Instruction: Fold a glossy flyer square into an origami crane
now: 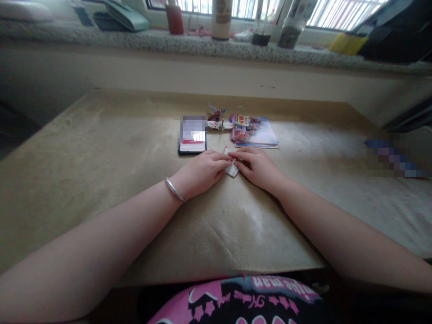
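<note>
Both hands meet at the middle of a table covered in brown paper [101, 171]. My left hand [202, 171], with a silver bangle on its wrist, and my right hand [258, 166] press their fingers together on a small folded piece of white and red paper [232, 170]. Most of that paper is hidden under the fingers. Just beyond my left hand lies a phone [192, 137] with its screen lit. A stack of colourful printed sheets [254, 132] lies beyond my right hand. A small folded paper figure [216, 119] stands between phone and stack.
A stone windowsill [202, 45] runs along the back with a red cup [174, 19], a bottle [221, 18], dark jars [290, 31] and a yellow object [347, 43]. A blurred blue item [394, 155] lies at the table's right edge.
</note>
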{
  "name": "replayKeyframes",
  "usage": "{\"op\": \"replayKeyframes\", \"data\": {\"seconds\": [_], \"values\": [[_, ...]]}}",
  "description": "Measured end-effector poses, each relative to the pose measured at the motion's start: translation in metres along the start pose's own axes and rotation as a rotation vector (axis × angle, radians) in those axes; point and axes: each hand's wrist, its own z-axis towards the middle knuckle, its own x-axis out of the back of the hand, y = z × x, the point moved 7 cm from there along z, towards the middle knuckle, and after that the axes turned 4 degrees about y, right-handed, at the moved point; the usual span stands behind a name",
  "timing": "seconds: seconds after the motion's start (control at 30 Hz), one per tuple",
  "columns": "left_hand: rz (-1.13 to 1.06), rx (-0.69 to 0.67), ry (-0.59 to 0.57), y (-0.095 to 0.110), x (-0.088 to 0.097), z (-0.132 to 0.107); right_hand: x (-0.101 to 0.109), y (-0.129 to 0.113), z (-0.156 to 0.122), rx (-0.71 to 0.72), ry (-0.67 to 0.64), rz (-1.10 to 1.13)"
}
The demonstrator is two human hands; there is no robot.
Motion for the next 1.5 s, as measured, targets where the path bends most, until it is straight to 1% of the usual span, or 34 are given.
{"op": "replayKeyframes", "data": {"seconds": [0.13, 0.3, 0.47, 0.63, 0.77, 0.9, 1.07, 1.13, 1.23, 1.37, 1.43, 1.5], "values": [[0.033, -0.022, -0.011, 0.002, -0.001, 0.000, -0.002, -0.001, -0.001, 0.027, -0.023, -0.106], [0.036, -0.010, 0.004, 0.001, -0.002, 0.001, -0.007, -0.006, 0.000, 0.088, -0.104, -0.195], [0.022, 0.001, -0.007, 0.001, 0.000, 0.001, -0.010, -0.012, 0.002, 0.142, -0.174, -0.303], [0.067, -0.002, -0.032, 0.003, 0.000, 0.002, -0.014, -0.008, 0.009, 0.122, -0.208, -0.373], [0.078, 0.009, -0.057, 0.003, -0.001, 0.003, -0.016, -0.001, 0.016, 0.090, -0.201, -0.351], [0.086, 0.043, -0.070, 0.001, -0.001, 0.001, -0.017, 0.000, 0.018, 0.106, -0.170, -0.332], [0.055, 0.074, -0.059, -0.002, 0.001, 0.000, -0.007, -0.002, 0.010, 0.102, -0.126, -0.287], [0.040, 0.088, -0.061, -0.002, 0.003, 0.001, -0.004, -0.002, 0.006, 0.097, -0.139, -0.268], [0.038, 0.097, -0.083, -0.003, 0.004, 0.001, 0.000, 0.005, 0.002, 0.042, -0.127, -0.200], [0.097, 0.120, -0.088, -0.007, 0.005, 0.000, 0.007, 0.012, 0.003, -0.044, -0.058, -0.082], [0.124, 0.116, -0.083, -0.007, 0.006, 0.000, 0.009, 0.009, 0.003, -0.048, -0.055, -0.064], [0.149, 0.106, -0.081, -0.006, 0.007, -0.001, 0.009, 0.002, 0.002, -0.021, -0.086, -0.064]]}}
